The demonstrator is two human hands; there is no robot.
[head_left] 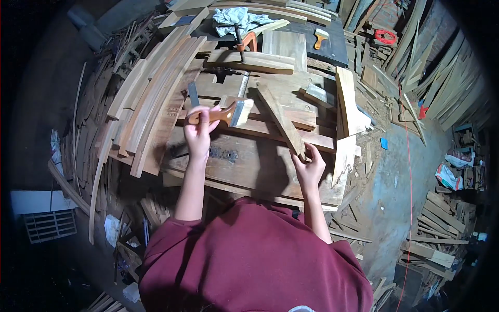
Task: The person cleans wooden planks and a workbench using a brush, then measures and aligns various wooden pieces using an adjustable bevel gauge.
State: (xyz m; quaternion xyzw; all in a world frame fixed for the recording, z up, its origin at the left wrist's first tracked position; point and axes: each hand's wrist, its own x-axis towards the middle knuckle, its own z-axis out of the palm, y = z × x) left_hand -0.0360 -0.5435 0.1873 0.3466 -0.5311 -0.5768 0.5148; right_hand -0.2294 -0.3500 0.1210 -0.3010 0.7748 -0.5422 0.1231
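My left hand [198,130] is closed around the wooden handle of a paintbrush [237,113], its pale bristles pointing right. My right hand [309,165] grips the near end of a narrow wooden strip [279,118]. That strip slants away from me to the upper left, over other boards on the workbench [239,174]. Between the two hands, the brush's bristles come near the strip; a small gap shows between them. Just behind my left hand lies a flat dark metal blade [193,93]. A steel ruler [243,85] shows beyond the brush.
Long boards [161,99] are stacked along the bench's left side. A clamp [243,44], a crumpled cloth [240,21] and a second paintbrush [319,38] are at the far end. Upright wood pieces [345,109] stand at the right edge. Scrap wood [436,218] litters the floor.
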